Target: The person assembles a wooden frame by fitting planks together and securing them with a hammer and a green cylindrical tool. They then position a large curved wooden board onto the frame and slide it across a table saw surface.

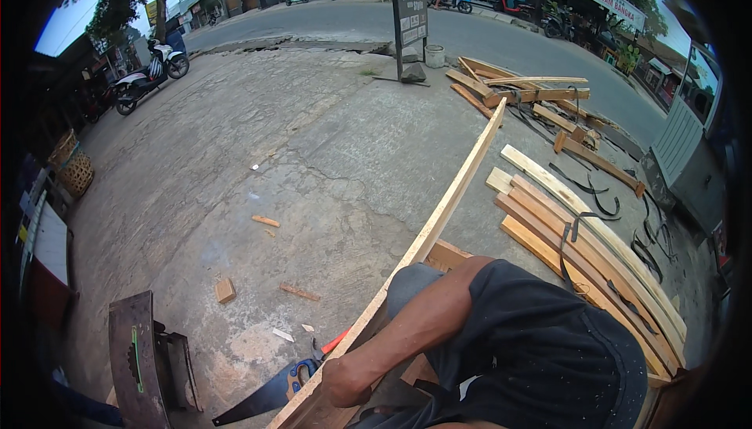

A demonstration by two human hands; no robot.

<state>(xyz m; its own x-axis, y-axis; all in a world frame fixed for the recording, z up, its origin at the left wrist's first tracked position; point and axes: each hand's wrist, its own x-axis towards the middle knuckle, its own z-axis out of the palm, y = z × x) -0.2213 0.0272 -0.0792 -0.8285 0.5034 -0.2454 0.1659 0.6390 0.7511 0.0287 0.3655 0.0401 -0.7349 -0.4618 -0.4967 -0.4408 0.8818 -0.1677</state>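
Slanting up from the lower edge is a long, narrow wooden plank [425, 239], its far end raised over the concrete. My right hand [345, 383] is closed in a fist against the plank's right side near the bottom. Its fingers face away, so what they grip is hidden. My right elbow is bent outward, above my knee [415, 282]. My left hand cannot be made out. A handsaw [262, 398] with a blue handle lies left of the plank, close to my right hand. Beside it a red handle [335, 341] shows partly behind the plank.
Several cut boards [595, 264] lie on the right with dark straps [587, 186]. Beyond them is a timber pile [533, 96] by a standing sign [410, 14]. At left stand a dark low bench [125, 343] and a basket [72, 166]. A wood block [225, 290] lies on the concrete.
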